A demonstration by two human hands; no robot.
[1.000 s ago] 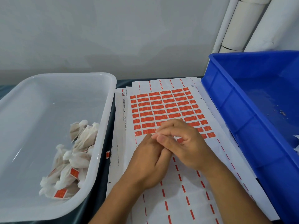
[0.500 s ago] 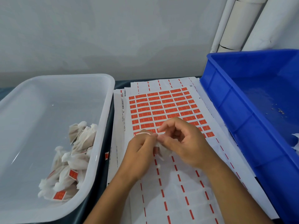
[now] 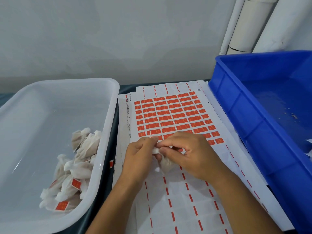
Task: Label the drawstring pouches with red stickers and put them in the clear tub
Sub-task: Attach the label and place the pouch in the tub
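A small white drawstring pouch (image 3: 164, 162) sits between both hands above the sticker sheet (image 3: 177, 115), a white sheet with rows of red stickers. My left hand (image 3: 140, 157) pinches the pouch's top, with a thin string end sticking up beside its fingers. My right hand (image 3: 189, 152) pinches the pouch from the right, fingers curled over it. The clear tub (image 3: 108, 115) stands at the left and holds several labelled pouches (image 3: 74, 169) with red stickers.
A blue crate (image 3: 244, 115) stands at the right, partly over the sheets. A loose red sticker (image 3: 111, 163) lies on the dark table strip between tub and sheets. White pipes (image 3: 249, 22) rise at the back right against the wall.
The hands were clasped together over the sheet. They have since parted slightly, and the white pouch now shows between the fingers, with a string end sticking up.
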